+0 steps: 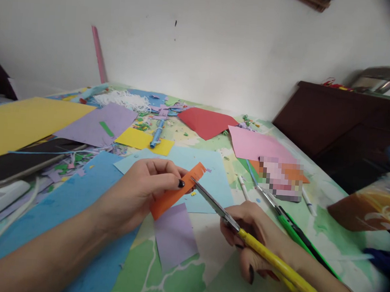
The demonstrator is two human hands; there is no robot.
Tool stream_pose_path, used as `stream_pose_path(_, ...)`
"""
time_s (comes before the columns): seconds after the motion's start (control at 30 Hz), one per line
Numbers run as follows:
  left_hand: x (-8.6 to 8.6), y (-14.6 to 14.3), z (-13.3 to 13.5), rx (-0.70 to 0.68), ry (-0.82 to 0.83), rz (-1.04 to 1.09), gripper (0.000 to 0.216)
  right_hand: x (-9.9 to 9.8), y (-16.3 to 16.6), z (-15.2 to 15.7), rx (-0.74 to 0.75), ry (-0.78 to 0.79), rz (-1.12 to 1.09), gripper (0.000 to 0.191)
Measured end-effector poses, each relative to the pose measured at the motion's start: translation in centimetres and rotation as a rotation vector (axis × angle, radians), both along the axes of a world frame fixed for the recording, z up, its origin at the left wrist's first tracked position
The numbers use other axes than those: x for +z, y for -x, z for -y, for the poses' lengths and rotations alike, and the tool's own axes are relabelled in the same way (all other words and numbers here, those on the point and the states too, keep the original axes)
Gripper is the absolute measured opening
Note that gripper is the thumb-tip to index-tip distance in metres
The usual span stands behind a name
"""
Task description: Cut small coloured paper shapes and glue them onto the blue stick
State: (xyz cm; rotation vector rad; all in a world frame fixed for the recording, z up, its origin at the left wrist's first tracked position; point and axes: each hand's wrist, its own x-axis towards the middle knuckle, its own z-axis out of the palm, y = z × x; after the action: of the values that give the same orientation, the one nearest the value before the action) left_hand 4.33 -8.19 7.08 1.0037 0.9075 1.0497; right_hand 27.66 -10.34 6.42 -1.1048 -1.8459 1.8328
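My left hand (145, 185) pinches a strip of orange paper (169, 196) between thumb and fingers, holding it tilted above the table. The strip's upper end is cut into a short fringe. My right hand (258, 239) is closed round yellow-handled scissors (242, 231). Their blade tips touch the strip's edge just below the fringe. A small purple paper rectangle (175, 238) lies on the table under the strip.
Coloured sheets cover the patterned table (159, 281): light blue (213, 174), yellow (19, 120), purple (99, 123), red (206, 122), pink (255, 143). Green-handled scissors (293, 224) and white pens lie at right. Paper scraps litter the middle. A dark cabinet (343, 125) stands at right.
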Motion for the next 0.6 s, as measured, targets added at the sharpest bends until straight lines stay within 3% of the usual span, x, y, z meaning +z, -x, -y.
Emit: stream_pose_path(0.6,-0.16,-0.03,-0.04,-0.009,0.036,0.048,0.014,-0.55,-0.29,-0.15,0.023,-0.026,-0.010,0.036)
